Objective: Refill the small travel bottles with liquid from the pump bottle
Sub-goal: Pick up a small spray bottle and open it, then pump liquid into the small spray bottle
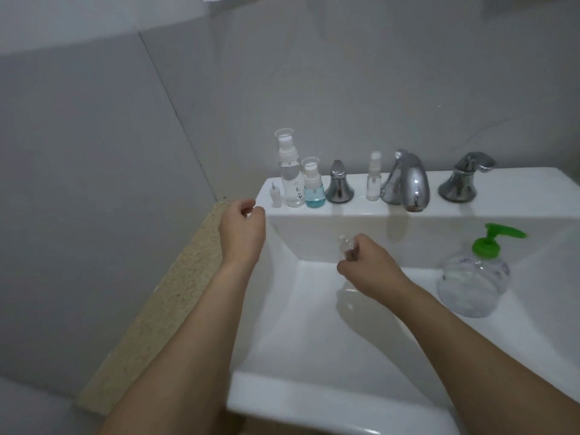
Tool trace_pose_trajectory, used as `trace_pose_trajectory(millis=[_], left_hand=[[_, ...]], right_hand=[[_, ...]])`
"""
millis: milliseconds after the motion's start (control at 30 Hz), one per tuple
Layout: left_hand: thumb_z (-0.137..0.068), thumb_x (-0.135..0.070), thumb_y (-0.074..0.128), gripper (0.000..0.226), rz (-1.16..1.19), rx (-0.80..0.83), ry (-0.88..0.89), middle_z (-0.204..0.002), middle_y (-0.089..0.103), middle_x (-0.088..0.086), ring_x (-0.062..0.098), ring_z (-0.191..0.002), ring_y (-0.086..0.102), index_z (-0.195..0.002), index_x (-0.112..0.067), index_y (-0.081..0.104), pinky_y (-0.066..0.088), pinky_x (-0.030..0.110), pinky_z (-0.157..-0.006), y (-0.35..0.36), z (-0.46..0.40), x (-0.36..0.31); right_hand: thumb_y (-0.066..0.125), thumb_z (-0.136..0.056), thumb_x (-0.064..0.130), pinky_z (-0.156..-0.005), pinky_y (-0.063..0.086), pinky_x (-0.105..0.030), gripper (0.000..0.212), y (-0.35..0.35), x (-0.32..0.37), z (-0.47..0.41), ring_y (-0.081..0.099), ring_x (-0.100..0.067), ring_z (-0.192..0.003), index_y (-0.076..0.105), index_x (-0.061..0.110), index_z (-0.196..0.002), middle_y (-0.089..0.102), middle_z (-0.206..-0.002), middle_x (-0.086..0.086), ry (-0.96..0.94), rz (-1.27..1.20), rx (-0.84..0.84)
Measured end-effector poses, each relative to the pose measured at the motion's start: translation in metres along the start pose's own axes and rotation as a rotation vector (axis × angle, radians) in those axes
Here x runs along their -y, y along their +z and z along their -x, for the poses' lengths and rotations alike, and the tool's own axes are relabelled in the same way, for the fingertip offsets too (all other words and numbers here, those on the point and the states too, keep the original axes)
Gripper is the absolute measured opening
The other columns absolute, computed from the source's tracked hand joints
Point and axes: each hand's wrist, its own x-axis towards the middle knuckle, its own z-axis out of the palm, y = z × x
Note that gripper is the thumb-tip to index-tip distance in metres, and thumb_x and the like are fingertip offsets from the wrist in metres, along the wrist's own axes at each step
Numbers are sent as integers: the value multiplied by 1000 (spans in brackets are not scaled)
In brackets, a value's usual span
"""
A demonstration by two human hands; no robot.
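Refill barely begun
Your right hand [364, 265] grips an uncapped, empty-looking small bottle [346, 246]; left hand [243, 222] loosely curled, contents unclear; pump bottle [474, 277] stands untouched, right.

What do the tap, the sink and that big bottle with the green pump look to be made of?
The tap looks like chrome-plated metal: silvery, with bright reflections. The sink looks like glazed white ceramic, smooth and glossy, though a glossy synthetic can't be ruled out. The pump bottle seems clear plastic, see-through with moulded ribs, and its green pump head looks like opaque, slightly shiny plastic.
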Motion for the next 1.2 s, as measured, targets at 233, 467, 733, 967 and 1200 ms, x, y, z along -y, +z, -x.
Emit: trace_pose_trajectory(millis=[233,467,733,967,1200], left_hand=[[-94,-18,51,17,-47,205,-20,-78,57,-2,19,-72,49,-78,-14,56,37,32,-60,19,69,-31],[-96,-22,49,15,-82,565,-261,-98,57,7,26,-88,52,-93,-12,60,39,34,-76,72,122,-81],[-104,-36,40,38,-185,807,-324,-108,58,9,32,-97,57,-108,-5,61,48,45,-94,128,158,-131],[-103,-44,33,52,-374,840,-414,-120,57,19,46,-118,55,-114,1,57,51,60,-87,182,158,-156],[-99,-51,29,67,-449,835,-532,-118,59,30,55,-99,61,-113,9,57,58,66,-80,211,150,-149]], right_hand=[[53,-79,14,-59,41,-30,11,-48,-12,47,50,-20,-69,45,18,-85,54,-86,-3,18,-44,-40],[59,-77,16,-76,53,-39,13,-125,-66,84,65,-28,-87,50,19,-86,58,-96,-6,136,14,-116],[59,-79,13,-67,47,-32,7,-173,-108,91,65,-28,-86,55,13,-84,61,-87,-6,203,-2,-186],[57,-82,16,-63,44,-29,5,-180,-115,71,58,-22,-79,53,19,-83,58,-84,-1,167,102,-217],[55,-88,21,-68,41,-29,4,-179,-119,60,54,-24,-83,52,18,-89,53,-85,2,84,171,-239]])
